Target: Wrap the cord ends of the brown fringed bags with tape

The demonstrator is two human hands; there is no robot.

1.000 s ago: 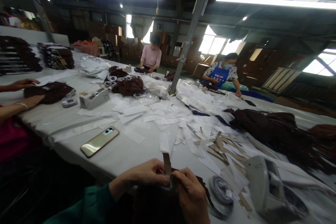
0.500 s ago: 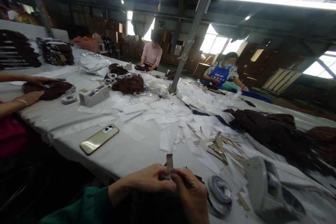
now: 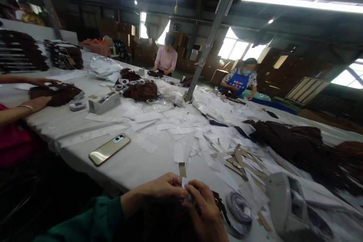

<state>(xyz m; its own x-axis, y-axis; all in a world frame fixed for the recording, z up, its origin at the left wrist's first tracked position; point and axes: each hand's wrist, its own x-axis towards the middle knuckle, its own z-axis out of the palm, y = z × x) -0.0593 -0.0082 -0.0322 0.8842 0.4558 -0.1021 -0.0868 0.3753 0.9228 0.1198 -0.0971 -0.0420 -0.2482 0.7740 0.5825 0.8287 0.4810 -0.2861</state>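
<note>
Head view, as I read it remotely: long white worktable [image 3: 141,162] strewn with paper slips [image 3: 181,124]; tape dispenser [image 3: 292,206] at right; gold phone [image 3: 109,149] at left. At the near edge, my left hand [image 3: 159,189] and right hand [image 3: 205,208] meet over a dark brown garment [image 3: 167,219], fingertips pinched together on a small tan strip [image 3: 182,170] standing upright between them. Risk, in my judgement: the light pinch lets the strip slip and vanish among look-alike scraps [image 3: 241,160].

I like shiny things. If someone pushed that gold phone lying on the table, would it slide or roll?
Probably slide: the gold phone lies flat and thin on the smooth white table, so rolling seems unlikely. Its glossy back looks slippery to grip. It sits near the table's edge, so a hard push might send it off.
</note>
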